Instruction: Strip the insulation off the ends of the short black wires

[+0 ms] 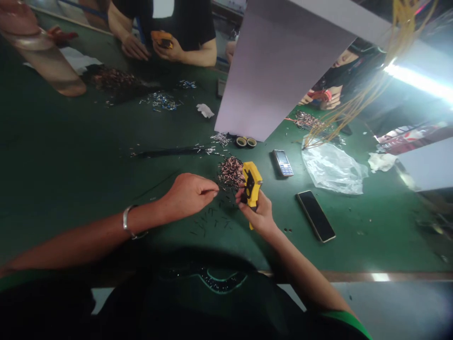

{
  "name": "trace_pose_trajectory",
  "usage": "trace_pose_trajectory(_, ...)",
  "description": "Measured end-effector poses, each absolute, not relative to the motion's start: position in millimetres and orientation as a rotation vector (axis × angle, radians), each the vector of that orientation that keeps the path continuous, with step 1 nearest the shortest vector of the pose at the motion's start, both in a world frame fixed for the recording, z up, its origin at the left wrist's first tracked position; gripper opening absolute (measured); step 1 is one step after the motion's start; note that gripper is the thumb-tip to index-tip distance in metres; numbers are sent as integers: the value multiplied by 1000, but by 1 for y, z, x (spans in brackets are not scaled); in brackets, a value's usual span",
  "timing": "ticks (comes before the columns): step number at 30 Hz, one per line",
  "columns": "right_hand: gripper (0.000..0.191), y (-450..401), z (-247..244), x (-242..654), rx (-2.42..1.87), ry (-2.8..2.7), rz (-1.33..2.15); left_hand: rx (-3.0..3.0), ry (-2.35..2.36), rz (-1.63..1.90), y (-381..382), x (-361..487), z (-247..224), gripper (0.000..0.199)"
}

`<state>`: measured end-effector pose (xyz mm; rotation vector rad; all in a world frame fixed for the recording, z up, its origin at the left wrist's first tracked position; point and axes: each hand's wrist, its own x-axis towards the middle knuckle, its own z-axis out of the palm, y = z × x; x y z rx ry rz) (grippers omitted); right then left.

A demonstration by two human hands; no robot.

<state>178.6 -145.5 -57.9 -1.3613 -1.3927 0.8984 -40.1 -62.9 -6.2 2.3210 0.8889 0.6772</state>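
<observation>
A green workbench [63, 198] is filling most of the view, and a co-worker's hands [145, 47] are working an orange tool [162, 39] across it. Nearer, a plastic bag [332, 167] and two phones [283, 163] [315, 216] are lying to the right of the person's hands.

The left arm [88, 236] is reaching in low from the side, with a bangle [129, 222] around its wrist, and the right forearm [297, 264] is angling up from below. The right hand [256, 212] is wrapping closed around a yellow crimper [252, 186], holding it upright just beside a heap of copper terminals [230, 172]. The left hand [187, 196] is pressing thumb and fingertips together, pinching a thin dark pin [217, 191] near the crimper's head.

The main risks are close at hand. A loose pinch could drop the pin among the dark pins [212, 219] scattered on the dark mat, where it would be hard to spot. A careless squeeze could nip the left fingertips, and a bump from the crimper could spread the terminals.
</observation>
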Motion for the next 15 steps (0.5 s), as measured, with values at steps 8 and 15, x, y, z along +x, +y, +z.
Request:
trace_pose_trajectory(8,53,-139,-66,181,-1388,-1775,187,2251,895,573,-53,-42,-14,23)
trace_pose_trajectory(15,59,-137,-62,178,-1394,-1837,72,2137,911,579,-57,-38,-7,22)
